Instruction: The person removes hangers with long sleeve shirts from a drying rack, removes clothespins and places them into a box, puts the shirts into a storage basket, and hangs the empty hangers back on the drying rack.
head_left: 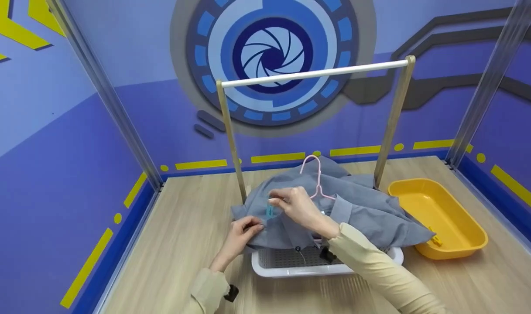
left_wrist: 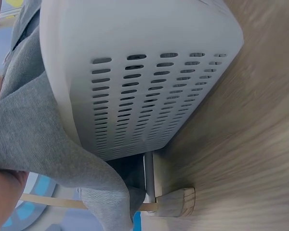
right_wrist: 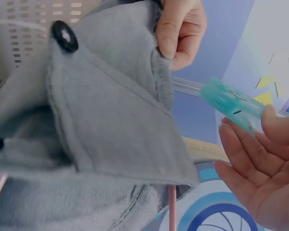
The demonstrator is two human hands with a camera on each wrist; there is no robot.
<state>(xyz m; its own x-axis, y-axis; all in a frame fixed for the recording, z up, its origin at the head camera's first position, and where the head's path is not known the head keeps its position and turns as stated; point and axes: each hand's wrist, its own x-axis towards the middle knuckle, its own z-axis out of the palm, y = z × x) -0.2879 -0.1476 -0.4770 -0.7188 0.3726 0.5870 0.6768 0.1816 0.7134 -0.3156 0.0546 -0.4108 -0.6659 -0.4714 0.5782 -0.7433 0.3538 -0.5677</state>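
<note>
A grey shirt point(head_left: 365, 222) with black buttons point(right_wrist: 65, 36) lies heaped over a white perforated basket point(head_left: 300, 272). Out of its collar area rises the hook of a pink hanger point(head_left: 319, 174). My left hand point(head_left: 240, 237) pinches the shirt's edge at the left, thumb against fingers. Just above and to the right, my right hand point(head_left: 302, 210) holds a teal clothes peg point(head_left: 270, 211) by one end between thumb and fingers. In the right wrist view the peg's clear far end points at the fabric edge beside my left fingers.
A drying rack with a white bar point(head_left: 313, 75) and wooden posts stands behind the basket. At the right, a yellow tray point(head_left: 466, 218) has yellow clothes pegs point(head_left: 436, 238) in it, and a shirt corner reaches its near rim. Patterned blue walls point(head_left: 134, 117) enclose the wooden table point(head_left: 191, 209).
</note>
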